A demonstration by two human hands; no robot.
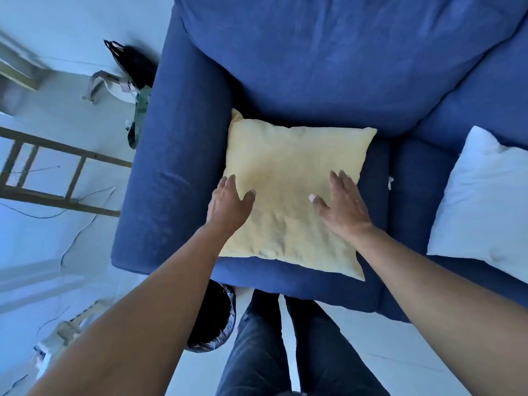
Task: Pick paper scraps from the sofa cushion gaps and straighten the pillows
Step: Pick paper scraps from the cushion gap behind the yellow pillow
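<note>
A pale yellow pillow lies flat on the left seat cushion of the blue sofa. My left hand rests on the pillow's left edge with fingers straight. Over the pillow's right side, my right hand lies flat, palm down, fingers spread. A white pillow sits on the right seat cushion, partly cut off by the frame edge. A small white paper scrap pokes out of the gap between the two seat cushions.
A bin with a dark liner stands on the floor by the sofa's front left corner, beside my legs. A wooden frame and cables lie on the floor to the left. Bags sit behind the sofa arm.
</note>
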